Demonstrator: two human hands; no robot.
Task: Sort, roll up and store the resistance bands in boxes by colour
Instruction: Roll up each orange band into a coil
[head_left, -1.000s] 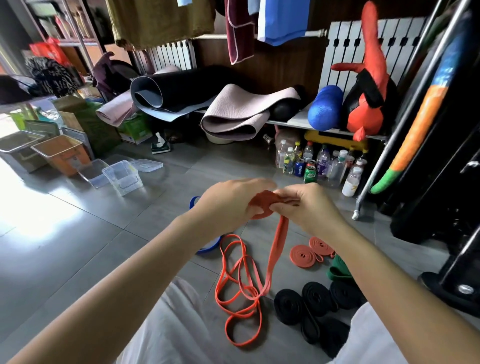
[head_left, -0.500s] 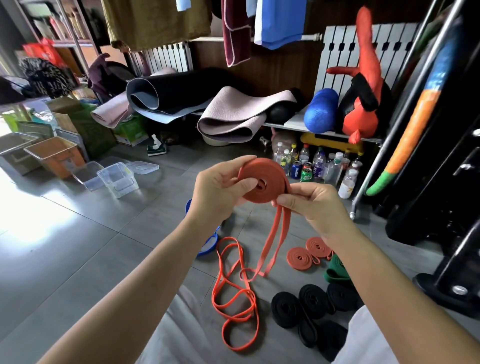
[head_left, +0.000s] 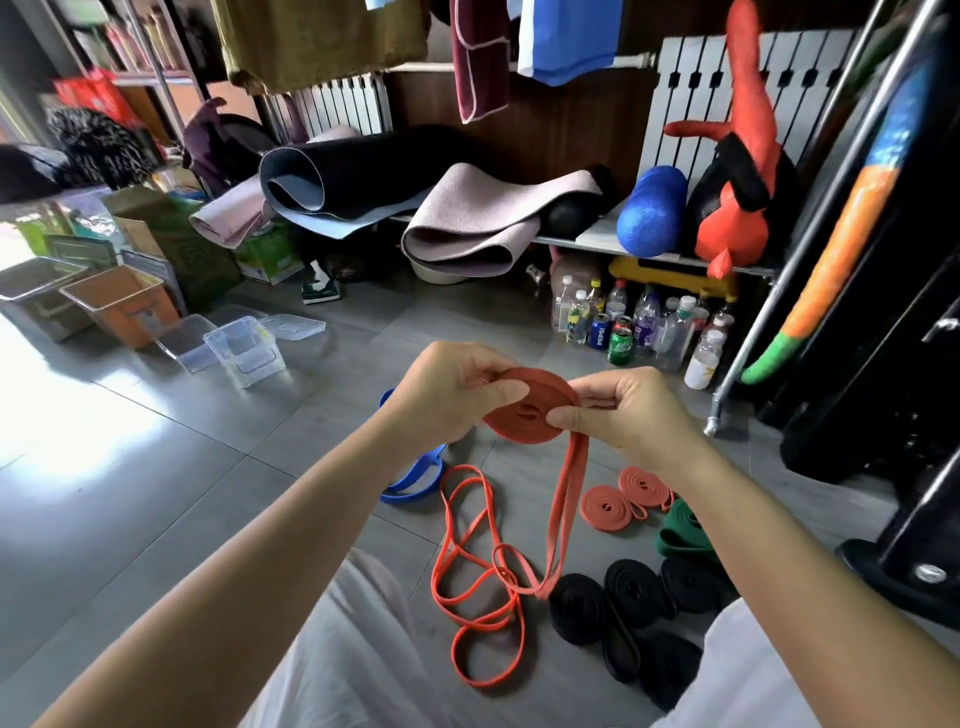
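Note:
My left hand (head_left: 457, 395) and my right hand (head_left: 628, 410) both pinch a partly rolled orange band (head_left: 524, 415), held flat in the air; its loose tail hangs down to the floor. A thin orange band (head_left: 478, 587) lies tangled below. Two rolled orange bands (head_left: 605, 508) lie to the right, beside a green band (head_left: 680, 530). Several rolled black bands (head_left: 628, 592) sit near my right knee. A blue band (head_left: 413, 483) lies under my left wrist. Clear plastic boxes (head_left: 244, 351) stand at the left.
Larger bins (head_left: 122, 301) stand at the far left. Bottles and cans (head_left: 639, 327) crowd under a shelf holding rolled mats (head_left: 467, 228) and a blue foam roller (head_left: 652, 210). Black gym equipment (head_left: 883, 364) and a metal pole fill the right side.
The roll has turned from upright to lying flat between my hands and sits slightly lower. More of the band is wound on, and the hanging tail is shorter.

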